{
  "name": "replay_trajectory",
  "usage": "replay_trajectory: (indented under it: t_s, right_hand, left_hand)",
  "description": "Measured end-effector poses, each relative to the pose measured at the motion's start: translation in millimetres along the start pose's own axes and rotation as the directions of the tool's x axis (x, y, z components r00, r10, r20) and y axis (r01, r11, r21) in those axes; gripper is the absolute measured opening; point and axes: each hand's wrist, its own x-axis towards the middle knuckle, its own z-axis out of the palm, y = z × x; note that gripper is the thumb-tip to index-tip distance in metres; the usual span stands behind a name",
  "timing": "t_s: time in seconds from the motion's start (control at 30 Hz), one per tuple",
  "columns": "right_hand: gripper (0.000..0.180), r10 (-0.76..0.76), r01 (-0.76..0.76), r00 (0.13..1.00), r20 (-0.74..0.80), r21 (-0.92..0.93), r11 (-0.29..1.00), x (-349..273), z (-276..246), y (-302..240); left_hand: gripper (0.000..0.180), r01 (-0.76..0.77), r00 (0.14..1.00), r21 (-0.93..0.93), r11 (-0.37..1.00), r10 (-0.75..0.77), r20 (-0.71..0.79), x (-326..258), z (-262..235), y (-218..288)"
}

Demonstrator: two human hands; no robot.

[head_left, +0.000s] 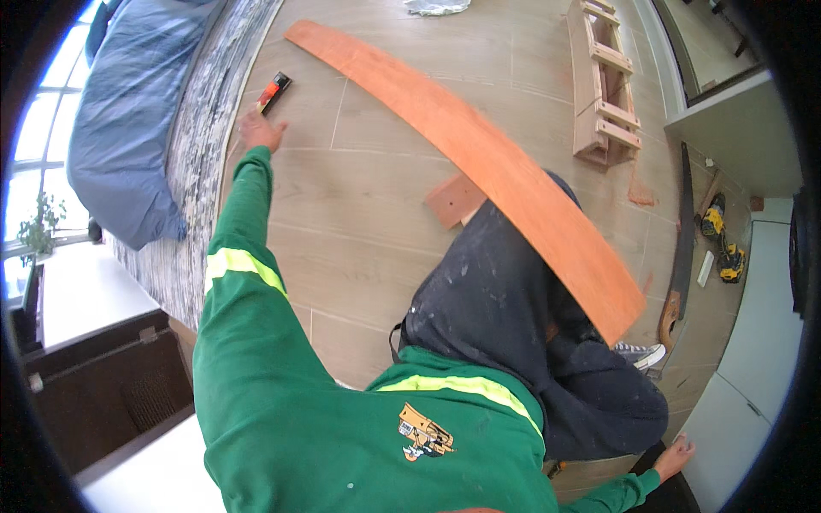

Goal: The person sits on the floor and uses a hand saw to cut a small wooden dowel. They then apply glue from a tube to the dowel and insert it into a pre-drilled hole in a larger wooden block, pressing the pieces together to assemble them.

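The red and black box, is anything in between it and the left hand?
Nothing visible is in the way. The left hand is right at the near end of the red and black box; I can't tell if they touch. The long board lies off to the right.

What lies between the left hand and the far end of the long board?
In the head view, a small red and black box lies there by the left hand, then tiled floor up to the board.
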Motion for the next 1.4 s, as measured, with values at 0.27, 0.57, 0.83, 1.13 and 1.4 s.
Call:
replay_trajectory:
  t_s: [0.27, 0.57, 0.83, 1.13, 1.4]
  right_hand:
    - [0.065, -0.107, 0.092, 0.99, 0.095, 0.151, 0.984, 14.4, -15.5, -78.1]
    - [0.042, -0.586, 0.194, 0.81, -0.027, 0.955, 0.223, -187.2, -127.4, -425.9]
    - [0.056, -0.987, -0.416, -0.151, 0.049, 0.903, 0.108, -298.4, -89.9, -545.3]
    - [0.044, -0.983, -0.943, -0.17, 0.062, 0.28, 0.181, -274.8, -78.5, -380.9]
    - [0.028, -0.709, 0.545, 0.672, -0.212, 0.791, 0.28, -240.6, -37.5, -362.6]
  left_hand:
    - [0.108, 0.171, 0.908, -0.206, 0.963, -0.073, 0.412, 38.0, 10.1, -47.6]
    - [0.065, 0.355, 0.924, -0.755, -0.551, 0.329, 0.194, -128.9, -174.8, 63.2]
    - [0.081, 0.197, 0.867, -0.738, -0.645, 0.466, -0.176, -344.2, -379.5, 224.9]
    - [0.05, 0.936, 0.204, -0.017, -0.35, 0.584, -0.786, -468.8, -399.6, 333.1]
    - [0.045, 0.637, 0.637, -0.546, -0.544, 0.771, -0.024, -532.1, -435.1, 363.0]
